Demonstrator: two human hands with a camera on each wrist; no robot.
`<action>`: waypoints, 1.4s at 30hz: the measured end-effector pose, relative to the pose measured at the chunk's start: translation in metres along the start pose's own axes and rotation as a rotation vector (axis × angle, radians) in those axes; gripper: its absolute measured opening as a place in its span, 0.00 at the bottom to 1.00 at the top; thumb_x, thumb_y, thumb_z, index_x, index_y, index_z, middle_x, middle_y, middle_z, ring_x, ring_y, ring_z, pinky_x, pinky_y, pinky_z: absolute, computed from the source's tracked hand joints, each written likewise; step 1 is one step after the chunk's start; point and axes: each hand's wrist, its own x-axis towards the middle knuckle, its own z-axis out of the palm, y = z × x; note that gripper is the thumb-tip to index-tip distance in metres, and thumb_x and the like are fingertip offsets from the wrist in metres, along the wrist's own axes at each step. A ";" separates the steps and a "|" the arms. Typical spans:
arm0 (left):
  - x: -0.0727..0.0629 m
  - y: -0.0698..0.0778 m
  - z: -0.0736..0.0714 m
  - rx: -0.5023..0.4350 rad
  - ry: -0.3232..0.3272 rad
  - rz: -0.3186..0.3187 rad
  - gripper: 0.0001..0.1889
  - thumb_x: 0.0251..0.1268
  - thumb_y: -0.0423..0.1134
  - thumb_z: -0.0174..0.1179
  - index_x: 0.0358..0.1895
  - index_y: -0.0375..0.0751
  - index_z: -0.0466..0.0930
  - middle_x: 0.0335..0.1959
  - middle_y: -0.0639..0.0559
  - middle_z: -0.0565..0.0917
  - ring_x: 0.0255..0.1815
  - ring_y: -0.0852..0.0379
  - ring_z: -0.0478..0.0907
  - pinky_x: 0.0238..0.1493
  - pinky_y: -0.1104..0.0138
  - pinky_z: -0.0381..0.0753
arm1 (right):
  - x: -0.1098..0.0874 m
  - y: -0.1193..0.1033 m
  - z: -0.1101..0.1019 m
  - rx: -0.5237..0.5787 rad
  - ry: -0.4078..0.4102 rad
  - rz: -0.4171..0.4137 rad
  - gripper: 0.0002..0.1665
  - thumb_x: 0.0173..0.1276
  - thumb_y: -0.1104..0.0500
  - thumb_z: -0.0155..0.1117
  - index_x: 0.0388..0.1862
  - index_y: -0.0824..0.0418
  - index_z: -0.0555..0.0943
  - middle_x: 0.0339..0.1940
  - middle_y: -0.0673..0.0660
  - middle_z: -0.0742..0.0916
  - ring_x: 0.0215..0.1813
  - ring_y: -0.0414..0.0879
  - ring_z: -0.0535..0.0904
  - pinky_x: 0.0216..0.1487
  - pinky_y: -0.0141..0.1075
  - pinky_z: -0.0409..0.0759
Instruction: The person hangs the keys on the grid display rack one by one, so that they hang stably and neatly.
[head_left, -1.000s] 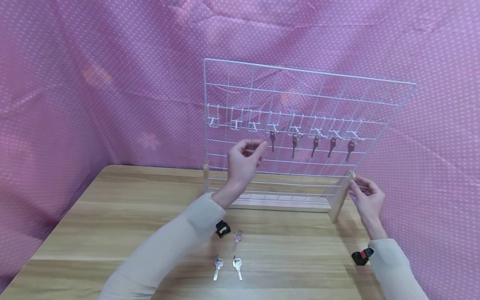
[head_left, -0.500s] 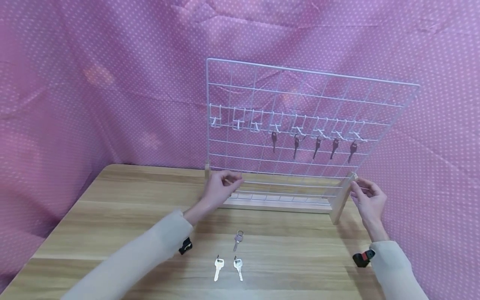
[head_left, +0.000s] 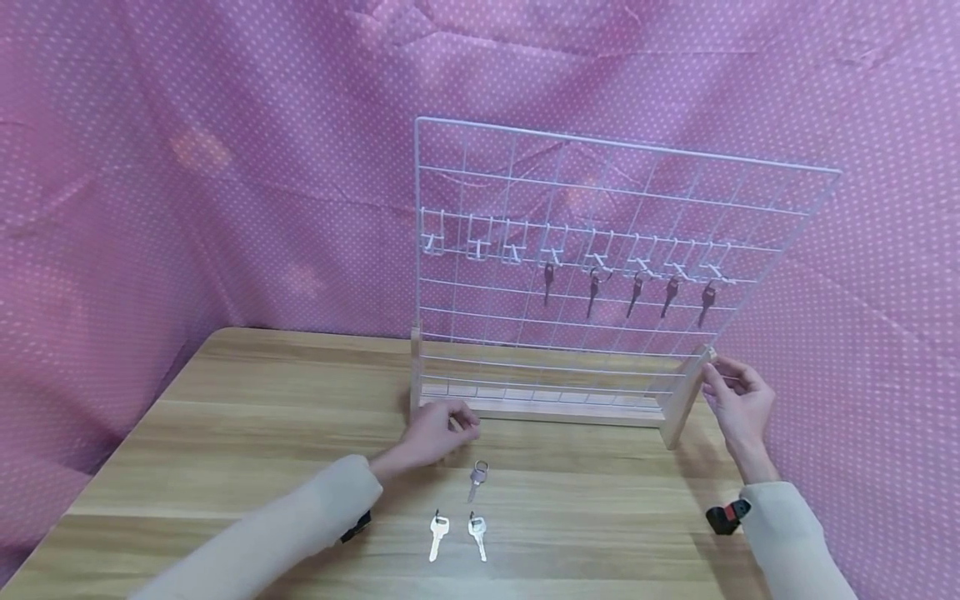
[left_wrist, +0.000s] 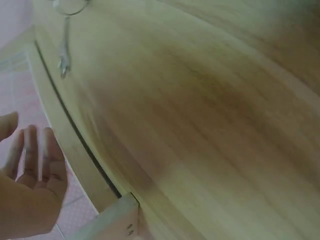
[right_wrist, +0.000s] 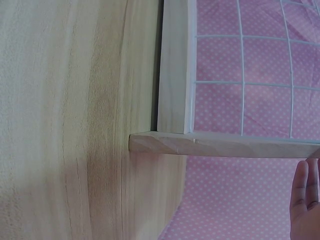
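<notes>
My left hand [head_left: 438, 432] is low over the table in front of the white wire grid rack [head_left: 555, 333], fingers loosely curled and holding nothing. Just in front of it lies a key with a ring [head_left: 478, 477], which also shows as a key [left_wrist: 64, 52] in the left wrist view. Nearer to me are a left silver key [head_left: 438, 536] and a right silver key [head_left: 477, 535]. My right hand [head_left: 738, 404] is at the top of the rack's right wooden upright [head_left: 678, 408]. In the right wrist view its straight fingers [right_wrist: 300, 187] reach the upright's outer side.
White hooks run in a row across the grid; the left hook [head_left: 432, 243] and two beside it bear no key. Several keys, such as a hanging key [head_left: 594, 293], hang from the hooks to the right. Pink dotted cloth [head_left: 225, 167] surrounds the wooden table [head_left: 247, 417].
My left hand has come down and to the left from beside a hanging key to just above the table near the ringed key. My right hand stays at the upright.
</notes>
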 end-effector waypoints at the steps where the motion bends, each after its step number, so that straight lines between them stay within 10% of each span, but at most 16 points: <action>1: -0.001 -0.001 0.003 0.028 -0.016 0.001 0.05 0.65 0.37 0.73 0.41 0.43 0.88 0.35 0.53 0.89 0.31 0.64 0.80 0.34 0.74 0.83 | 0.000 0.000 0.000 0.001 0.000 0.000 0.12 0.69 0.71 0.71 0.50 0.68 0.87 0.33 0.41 0.90 0.29 0.31 0.86 0.33 0.22 0.88; 15: -0.007 -0.004 0.023 0.092 -0.175 -0.018 0.05 0.61 0.37 0.74 0.37 0.44 0.88 0.31 0.56 0.88 0.32 0.64 0.80 0.35 0.74 0.83 | -0.001 -0.001 -0.001 -0.024 -0.007 0.031 0.13 0.70 0.71 0.70 0.52 0.67 0.86 0.34 0.40 0.90 0.31 0.31 0.86 0.35 0.21 0.88; 42: -0.012 -0.003 0.024 0.169 -0.182 -0.020 0.03 0.61 0.32 0.72 0.32 0.44 0.89 0.29 0.57 0.88 0.31 0.64 0.79 0.36 0.73 0.82 | -0.001 -0.001 0.001 0.004 -0.004 -0.001 0.12 0.69 0.72 0.71 0.50 0.69 0.86 0.33 0.41 0.90 0.29 0.32 0.87 0.33 0.22 0.88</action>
